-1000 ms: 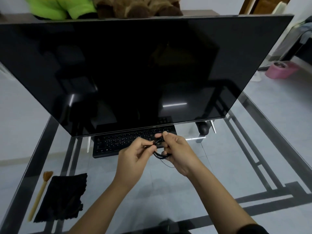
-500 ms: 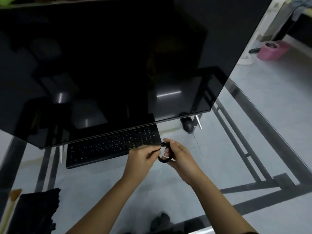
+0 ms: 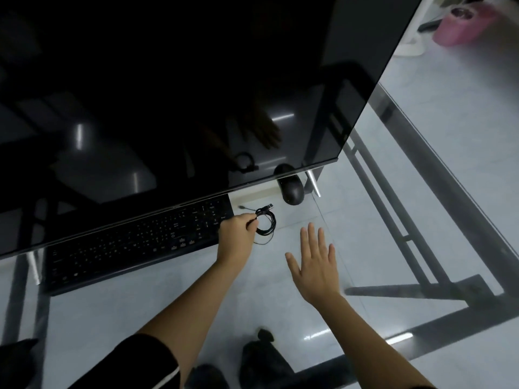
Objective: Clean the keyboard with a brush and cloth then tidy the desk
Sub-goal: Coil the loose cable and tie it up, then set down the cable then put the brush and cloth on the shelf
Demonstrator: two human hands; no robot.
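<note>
A black keyboard (image 3: 134,245) lies on the glass desk (image 3: 365,248), partly under the dark monitor (image 3: 168,94). My left hand (image 3: 234,234) pinches a coiled black cable (image 3: 266,223) just right of the keyboard, low over the glass. The cable's plug ends stick out toward the monitor. My right hand (image 3: 314,265) hovers flat with straight, spread fingers to the right of the coil, holding nothing. A corner of the black cloth (image 3: 14,360) shows at the bottom left; the brush is out of view.
A black mouse (image 3: 292,189) sits under the monitor's right corner beside a metal stand leg (image 3: 313,182). The desk's dark frame bars (image 3: 407,234) show through the glass. A pink bowl (image 3: 457,26) stands on the floor at far right. My feet (image 3: 261,357) are below.
My right hand let go of the coiled cable and drew back, open. My left hand carried the coil down beside the keyboard's right end. The view tilted downward.
</note>
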